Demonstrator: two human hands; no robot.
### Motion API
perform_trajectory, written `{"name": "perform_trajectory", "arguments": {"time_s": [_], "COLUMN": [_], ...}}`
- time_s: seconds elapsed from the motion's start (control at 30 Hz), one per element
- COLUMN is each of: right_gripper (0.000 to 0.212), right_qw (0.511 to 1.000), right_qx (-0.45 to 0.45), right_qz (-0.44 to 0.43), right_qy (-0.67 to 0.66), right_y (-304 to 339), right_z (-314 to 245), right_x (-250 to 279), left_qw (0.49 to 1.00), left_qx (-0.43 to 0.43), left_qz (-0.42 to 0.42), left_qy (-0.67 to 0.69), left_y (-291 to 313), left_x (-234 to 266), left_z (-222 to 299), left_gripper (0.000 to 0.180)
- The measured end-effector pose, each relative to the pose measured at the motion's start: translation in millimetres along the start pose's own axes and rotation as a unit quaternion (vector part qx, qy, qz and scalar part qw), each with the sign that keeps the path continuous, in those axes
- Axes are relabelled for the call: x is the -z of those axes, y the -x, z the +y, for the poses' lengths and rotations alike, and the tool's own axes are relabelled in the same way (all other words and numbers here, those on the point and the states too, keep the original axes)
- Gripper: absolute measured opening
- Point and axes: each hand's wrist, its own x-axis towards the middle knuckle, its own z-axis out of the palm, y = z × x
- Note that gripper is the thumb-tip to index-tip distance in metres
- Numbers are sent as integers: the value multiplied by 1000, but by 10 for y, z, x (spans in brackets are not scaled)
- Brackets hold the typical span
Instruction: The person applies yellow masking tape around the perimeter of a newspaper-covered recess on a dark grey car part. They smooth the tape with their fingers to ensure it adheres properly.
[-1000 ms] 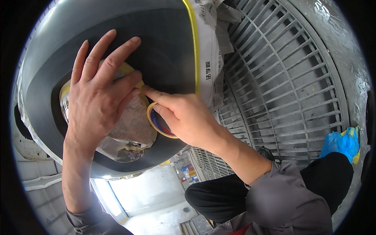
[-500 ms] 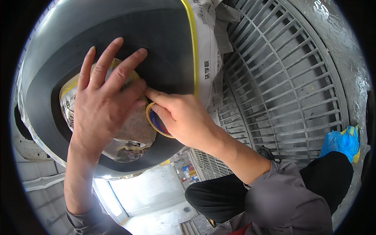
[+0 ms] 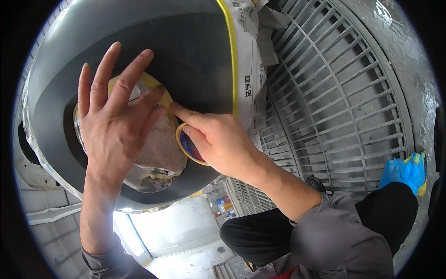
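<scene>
Left hand [image 3: 113,118] lies spread over paper [image 3: 160,151], right hand [image 3: 225,142] pinches roll [image 3: 187,145] beside it; yellow tape [image 3: 166,98], best kept taut and smoothed flush along the paper's edge.

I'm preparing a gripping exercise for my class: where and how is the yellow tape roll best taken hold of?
The tape roll is probably best gripped at its right rim, coming from the right, thumb in the core: its hollow ring opens toward the camera, and its left rim lies close to the newspaper.
</scene>
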Motion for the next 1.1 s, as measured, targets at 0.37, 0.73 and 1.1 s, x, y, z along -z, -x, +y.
{"name": "perform_trajectory", "arguments": {"time_s": [0.37,0.73,1.1], "right_gripper": [44,39,45], "right_qw": [1000,979,946], "right_qx": [-3,-24,-92], "right_qz": [9,70,63], "right_qy": [-29,-192,-304], "right_y": [9,139,530], "right_z": [64,225,457], "right_x": [-31,-91,-452], "left_qw": [998,993,991], "left_qx": [-21,-88,-131], "left_qz": [57,-32,25], "left_qy": [-5,70,13], "left_y": [-51,-11,116], "left_x": [-92,-55,-129], "left_z": [-104,45,52], "left_gripper": [9,23,17]}}
